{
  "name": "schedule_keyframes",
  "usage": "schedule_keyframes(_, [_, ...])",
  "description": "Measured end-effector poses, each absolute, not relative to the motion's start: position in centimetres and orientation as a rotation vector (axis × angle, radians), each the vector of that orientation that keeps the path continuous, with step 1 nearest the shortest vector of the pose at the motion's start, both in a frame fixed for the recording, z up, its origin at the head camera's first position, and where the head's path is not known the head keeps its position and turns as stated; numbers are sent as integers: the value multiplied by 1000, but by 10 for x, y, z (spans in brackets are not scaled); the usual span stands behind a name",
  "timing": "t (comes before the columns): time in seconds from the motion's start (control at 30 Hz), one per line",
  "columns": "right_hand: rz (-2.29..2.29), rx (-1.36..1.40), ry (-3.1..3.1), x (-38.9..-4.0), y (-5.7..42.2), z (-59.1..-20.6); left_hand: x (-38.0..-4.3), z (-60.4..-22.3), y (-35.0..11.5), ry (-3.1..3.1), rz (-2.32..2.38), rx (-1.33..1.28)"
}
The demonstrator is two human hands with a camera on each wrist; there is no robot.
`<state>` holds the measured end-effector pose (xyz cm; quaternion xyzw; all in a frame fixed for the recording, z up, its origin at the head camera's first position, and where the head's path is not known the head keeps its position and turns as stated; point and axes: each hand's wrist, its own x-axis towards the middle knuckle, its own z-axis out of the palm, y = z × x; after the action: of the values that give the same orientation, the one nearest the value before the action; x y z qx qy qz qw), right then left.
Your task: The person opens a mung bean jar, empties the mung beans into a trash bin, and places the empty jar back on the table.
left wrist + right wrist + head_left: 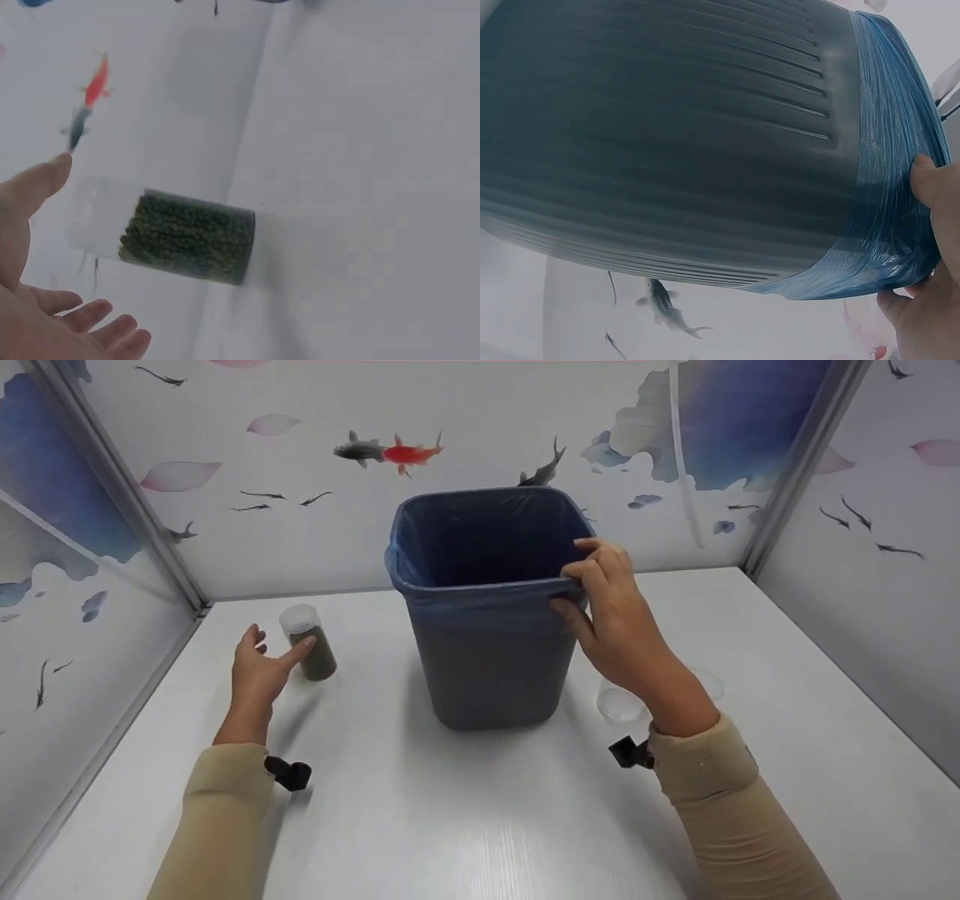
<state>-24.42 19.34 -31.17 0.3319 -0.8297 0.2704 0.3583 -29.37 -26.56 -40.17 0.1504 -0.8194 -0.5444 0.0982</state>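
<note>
In the middle of the head view stands a grey trash bin [495, 675], its mouth lined with a blue plastic bag [450, 598] folded down over the rim. My right hand [619, 611] grips the bin's right front rim through the bag, thumb outside and fingers over the edge. The right wrist view shows that thumb [934, 180] against the gathered blue film. To the left, a clear jar [191, 232] filled with small green beans stands upright on the table. My left hand [259, 671] is beside it, fingers and thumb spread apart, the thumb overlapping the jar in the head view.
Right of the bin, partly behind my right forearm, a clear round container [621, 705] sits on the white table [480, 810]. A transparent rim [709, 682] shows past the forearm. Printed wall panels [300, 532] with fish enclose the table's back and sides.
</note>
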Motion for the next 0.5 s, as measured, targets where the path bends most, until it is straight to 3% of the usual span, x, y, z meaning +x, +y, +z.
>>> schedule_keyframes(0.5, [687, 869, -2120, -246, 191, -311, -343, -418, -251, -2361, -1707, 462])
